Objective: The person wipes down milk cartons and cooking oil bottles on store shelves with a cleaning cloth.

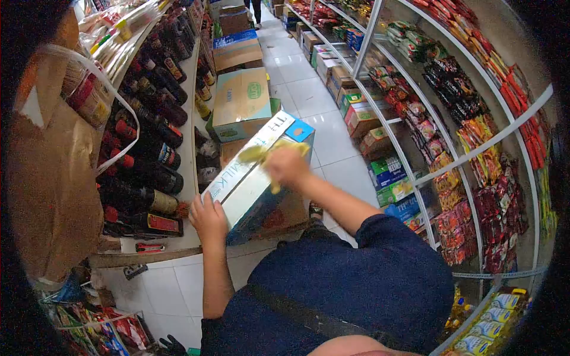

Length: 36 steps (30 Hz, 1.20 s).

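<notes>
A long white and blue cardboard milk box (237,199), printed with "MILK", lies at a slant in front of me on top of other cartons. My left hand (209,221) grips its near left end, fingers over the top edge. In my right hand (288,166) is a crumpled yellow cloth (252,154), pressed on the box's top face near its far end. Motion blurs the right hand and cloth slightly. The fingers wrap round the cloth, and part of it hangs below the hand.
Dark bottles (157,157) line the left shelf. A brown and green carton (240,101) stands beyond the milk box. Snack packets (415,118) fill the right shelves, with several boxes (362,115) below. A tiled aisle (297,77) runs ahead, where a person's legs (255,10) show.
</notes>
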Motion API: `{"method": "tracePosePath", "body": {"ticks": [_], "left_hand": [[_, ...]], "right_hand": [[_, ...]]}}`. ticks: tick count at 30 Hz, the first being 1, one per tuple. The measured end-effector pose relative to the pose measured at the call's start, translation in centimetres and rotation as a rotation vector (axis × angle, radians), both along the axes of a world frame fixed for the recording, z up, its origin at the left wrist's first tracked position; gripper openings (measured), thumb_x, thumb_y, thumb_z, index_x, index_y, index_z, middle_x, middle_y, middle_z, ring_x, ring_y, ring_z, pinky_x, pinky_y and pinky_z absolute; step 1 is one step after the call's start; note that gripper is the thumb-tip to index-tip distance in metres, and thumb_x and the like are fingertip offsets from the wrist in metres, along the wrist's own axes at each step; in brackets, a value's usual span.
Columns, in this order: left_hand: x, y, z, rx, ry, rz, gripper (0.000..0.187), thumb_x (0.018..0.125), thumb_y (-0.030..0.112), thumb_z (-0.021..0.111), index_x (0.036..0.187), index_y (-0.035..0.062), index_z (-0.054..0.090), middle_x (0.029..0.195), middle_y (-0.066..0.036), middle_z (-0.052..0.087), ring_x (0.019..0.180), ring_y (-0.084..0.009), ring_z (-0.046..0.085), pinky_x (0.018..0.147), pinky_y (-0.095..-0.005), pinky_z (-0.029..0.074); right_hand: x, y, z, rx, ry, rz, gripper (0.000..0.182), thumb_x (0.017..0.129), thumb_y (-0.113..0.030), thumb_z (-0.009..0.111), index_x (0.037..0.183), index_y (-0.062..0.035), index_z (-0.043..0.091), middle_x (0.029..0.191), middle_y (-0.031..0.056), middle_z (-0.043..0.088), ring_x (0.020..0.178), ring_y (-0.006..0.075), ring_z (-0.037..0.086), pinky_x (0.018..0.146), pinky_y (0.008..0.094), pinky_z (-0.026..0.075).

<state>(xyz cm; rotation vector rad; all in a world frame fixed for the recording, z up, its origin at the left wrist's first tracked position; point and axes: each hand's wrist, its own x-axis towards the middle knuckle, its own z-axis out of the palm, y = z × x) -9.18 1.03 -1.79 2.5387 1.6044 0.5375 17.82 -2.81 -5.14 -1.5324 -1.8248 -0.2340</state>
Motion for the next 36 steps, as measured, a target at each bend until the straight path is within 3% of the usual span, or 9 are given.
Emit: {"method": "tracePosePath", "body": {"ticks": [3,5,8,11,15,23,25,28,36], "left_hand": [[-0.3,-0.3,-0.5,0.023,0.003,0.012,0.038,0.085,0.024,0.047,0.118,0.0048,0.048,0.124,-0.020,0.043,0.118,-0.0367,0.037,0.096,-0.0535,0.027],[-0.3,-0.3,0.0,-0.034,-0.005,0.016,0.039,0.085,0.024,0.047,0.119,0.0049,0.048,0.125,-0.021,0.042,0.119,-0.0366,0.036,0.097,-0.0537,0.026],[-0.1,-0.6,0.5,-0.041,0.000,0.027,0.040,0.085,0.023,0.047,0.120,0.0050,0.047,0.127,-0.021,0.041,0.120,-0.0368,0.035,0.097,-0.0542,0.025],[0.0,-0.2,0.2,-0.037,-0.008,0.024,0.040,0.085,0.024,0.047,0.120,0.0050,0.048,0.127,-0.021,0.041,0.121,-0.0367,0.035,0.098,-0.0541,0.024],[0.1,-0.3,0.4,-0.045,-0.008,0.050,0.040,0.084,0.024,0.049,0.119,0.0044,0.048,0.126,-0.022,0.042,0.120,-0.0372,0.035,0.099,-0.0538,0.024],[0.4,-0.2,1.4,-0.143,-0.049,0.071,0.041,0.081,0.023,0.052,0.118,0.0044,0.049,0.126,-0.021,0.042,0.120,-0.0382,0.035,0.099,-0.0524,0.025],[0.3,-0.2,0.7,-0.097,-0.065,0.084,0.042,0.079,0.023,0.054,0.117,0.0056,0.049,0.126,-0.021,0.042,0.119,-0.0381,0.036,0.098,-0.0518,0.026],[0.8,-0.5,1.4,-0.087,-0.069,0.111,0.042,0.078,0.022,0.055,0.116,0.0058,0.050,0.125,-0.020,0.043,0.117,-0.0389,0.037,0.098,-0.0502,0.027],[0.9,-0.4,0.5,-0.046,-0.064,0.134,0.042,0.073,0.018,0.057,0.112,0.0042,0.052,0.122,-0.020,0.045,0.116,-0.0386,0.039,0.099,-0.0491,0.027]], "right_hand": [[6.3,-0.1,1.5,-0.141,0.135,-0.070,0.014,0.073,-0.020,0.061,0.076,-0.0077,0.064,0.079,0.0122,0.061,0.070,0.0279,0.059,0.064,0.0369,0.047],[9.2,-0.1,2.4,-0.082,0.368,-0.204,0.023,0.079,-0.022,0.059,0.092,-0.0045,0.065,0.087,0.0120,0.064,0.076,0.0216,0.061,0.069,0.0316,0.048],[11.7,1.1,0.6,-0.004,1.191,-0.213,0.028,0.086,-0.024,0.055,0.101,-0.0013,0.060,0.090,0.0086,0.064,0.079,0.0139,0.059,0.071,0.0263,0.046],[11.7,1.6,-3.2,-0.092,0.995,-0.248,0.033,0.089,-0.026,0.052,0.106,0.0011,0.057,0.090,0.0055,0.062,0.078,0.0106,0.057,0.070,0.0241,0.045],[11.8,0.9,-1.2,-0.184,1.083,-0.296,0.024,0.084,-0.023,0.055,0.093,-0.0014,0.062,0.084,0.0075,0.064,0.071,0.0146,0.060,0.066,0.0257,0.046],[17.1,0.8,-8.6,-0.619,1.837,0.049,0.023,0.085,-0.026,0.052,0.093,-0.0058,0.062,0.084,0.0057,0.063,0.074,0.0182,0.062,0.065,0.0322,0.051],[17.1,1.2,-11.0,-0.861,1.718,-0.090,0.024,0.085,-0.025,0.053,0.095,-0.0050,0.061,0.088,0.0074,0.064,0.077,0.0188,0.063,0.069,0.0347,0.052],[16.1,2.6,-14.7,-0.935,1.460,-0.051,0.030,0.088,-0.032,0.048,0.099,-0.0077,0.061,0.090,0.0077,0.064,0.077,0.0207,0.062,0.069,0.0394,0.052],[16.1,9.8,-8.0,-0.952,2.023,0.456,0.034,0.090,-0.033,0.047,0.110,-0.0073,0.056,0.102,0.0086,0.062,0.086,0.0197,0.062,0.076,0.0384,0.051]]}}
